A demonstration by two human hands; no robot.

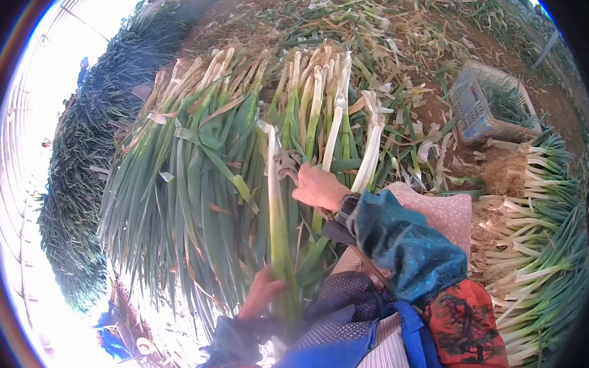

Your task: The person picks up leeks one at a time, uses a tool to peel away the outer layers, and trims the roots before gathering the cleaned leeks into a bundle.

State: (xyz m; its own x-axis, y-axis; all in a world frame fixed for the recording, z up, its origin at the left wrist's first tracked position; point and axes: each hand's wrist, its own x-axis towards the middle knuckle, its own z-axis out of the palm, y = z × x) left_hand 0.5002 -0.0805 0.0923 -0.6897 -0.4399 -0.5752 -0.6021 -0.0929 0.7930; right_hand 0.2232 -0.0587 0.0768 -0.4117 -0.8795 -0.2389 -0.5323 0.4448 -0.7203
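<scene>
In the head view, my left hand (263, 292) is wrapped round the green lower part of a long green onion (272, 183), whose white end points away from me. My right hand (317, 187) is closed beside the white stalk, on what looks like a small dark tool (287, 165); its shape is hard to make out. Beneath and around both hands lies a broad heap of green onions (205, 155), with white ends at the far side and leaves toward me. A peeled white stalk (372, 144) lies to the right of my right hand.
Trimmed onions with white stalks (532, 257) are stacked along the right side. A plastic crate (469, 102) holding some greens stands at the upper right. Leaf scraps (409, 65) cover the ground at the back. A long dark-green pile (88, 138) runs along the left.
</scene>
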